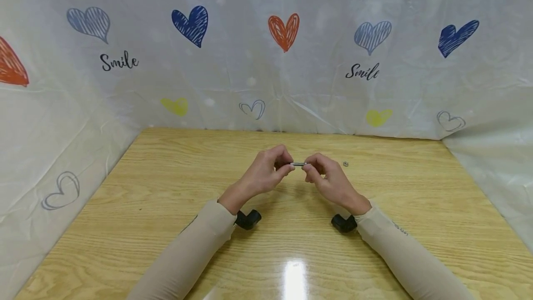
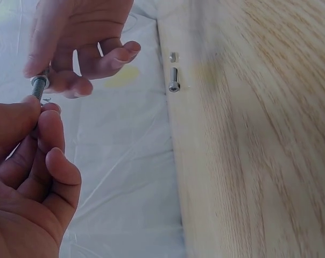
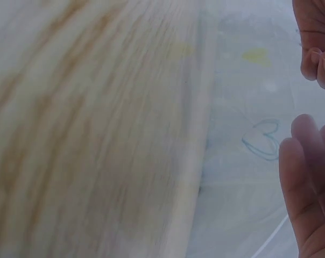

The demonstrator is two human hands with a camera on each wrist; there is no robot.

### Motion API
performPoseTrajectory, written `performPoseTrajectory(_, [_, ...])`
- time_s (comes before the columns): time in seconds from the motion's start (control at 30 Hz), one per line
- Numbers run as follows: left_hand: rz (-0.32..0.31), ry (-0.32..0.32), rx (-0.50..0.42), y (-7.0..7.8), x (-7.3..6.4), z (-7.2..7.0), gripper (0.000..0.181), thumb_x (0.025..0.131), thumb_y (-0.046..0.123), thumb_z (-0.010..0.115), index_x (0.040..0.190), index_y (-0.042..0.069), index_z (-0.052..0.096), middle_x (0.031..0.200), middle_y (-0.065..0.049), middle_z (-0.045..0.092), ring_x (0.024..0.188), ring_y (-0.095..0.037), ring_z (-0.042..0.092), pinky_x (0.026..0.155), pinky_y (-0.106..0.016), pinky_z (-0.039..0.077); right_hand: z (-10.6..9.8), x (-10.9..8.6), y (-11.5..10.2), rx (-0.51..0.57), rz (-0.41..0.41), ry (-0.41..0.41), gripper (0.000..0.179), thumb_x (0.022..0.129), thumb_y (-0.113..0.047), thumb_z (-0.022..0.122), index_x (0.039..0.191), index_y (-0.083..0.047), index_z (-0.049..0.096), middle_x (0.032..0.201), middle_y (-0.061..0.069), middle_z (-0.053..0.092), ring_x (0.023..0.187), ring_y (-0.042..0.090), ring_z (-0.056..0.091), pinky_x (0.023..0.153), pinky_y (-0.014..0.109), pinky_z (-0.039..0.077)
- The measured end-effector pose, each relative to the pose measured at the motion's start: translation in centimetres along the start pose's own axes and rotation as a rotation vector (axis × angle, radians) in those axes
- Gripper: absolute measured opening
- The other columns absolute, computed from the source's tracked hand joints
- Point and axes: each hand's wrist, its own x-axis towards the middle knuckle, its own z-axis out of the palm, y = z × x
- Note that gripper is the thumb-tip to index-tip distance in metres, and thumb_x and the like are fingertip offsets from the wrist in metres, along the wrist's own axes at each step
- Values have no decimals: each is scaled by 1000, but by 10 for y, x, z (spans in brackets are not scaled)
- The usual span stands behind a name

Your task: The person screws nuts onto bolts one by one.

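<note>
Silver bolt, long axis sideways, spans left fingers to right fingers.

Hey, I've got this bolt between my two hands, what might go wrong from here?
The bolt, pinched above the table in the left hand, may slip and drop. The right hand may twist the nut-like ring on crooked. It could also brush the loose nut lying near it and knock that away.

Two hands; two bolts, one held, one on bench; one loose nut; eleven hearts; two "Smile" words
</note>
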Motion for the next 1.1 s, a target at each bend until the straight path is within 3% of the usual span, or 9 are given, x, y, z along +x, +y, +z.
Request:
performPoseTrajectory(0.17, [8, -5, -8, 1, 0, 0, 5, 92, 5, 63, 93, 6, 59, 78, 0, 60, 65, -10, 56, 59, -25, 49, 2, 0, 22, -13, 3, 10, 12, 99, -5, 50, 95, -8, 60, 78, 11, 60, 69, 30, 58, 64, 31, 49])
performPoseTrajectory(0.33, [4, -17, -16, 0, 0, 0, 5, 92, 5, 63, 94, 4, 58, 80, -1, 60, 65, -10, 56, 60, -25, 49, 2, 0, 33, -9, 21, 11, 10, 98, -15, 56, 107, -12, 58, 86, 2, 61, 70, 27, 61, 64, 32, 49])
performPoseTrajectory(0.5, [0, -16, -4, -1, -1, -1, 5, 93, 6, 63, 94, 5, 58, 80, -1, 60, 66, -10, 57, 61, -25, 49, 2, -1, 34, -21, -24, 11, 27, 93, -12, 64, 117, -11, 53, 101, 6, 62, 72, 17, 64, 66, 30, 51])
performPoseTrajectory(0.7, [2, -13, 0, -2, 0, -1, 5, 93, 6, 63, 94, 5, 58, 81, -1, 61, 67, -9, 57, 61, -25, 49, 4, 1, 35, 4, -91, 11, 23, 93, -2, 60, 114, -6, 52, 83, 13, 63, 68, 26, 63, 61, 31, 52])
performPoseTrajectory(0.93, [9, -12, -8, -1, 0, 0, 6, 92, 5, 64, 93, 5, 58, 79, -1, 60, 66, -10, 56, 60, -25, 49, 5, 1, 34, 4, -28, 21, 9, 97, -6, 55, 105, -8, 58, 82, 3, 60, 68, 29, 62, 62, 29, 51])
performPoseTrajectory(1.1, [16, -10, -10, -1, 1, 0, 6, 92, 6, 64, 92, 6, 58, 78, -1, 60, 64, -10, 56, 59, -25, 49, 2, 1, 11, -7, -31, 11, 9, 99, -2, 50, 99, 0, 59, 79, 13, 59, 68, 27, 59, 62, 30, 49])
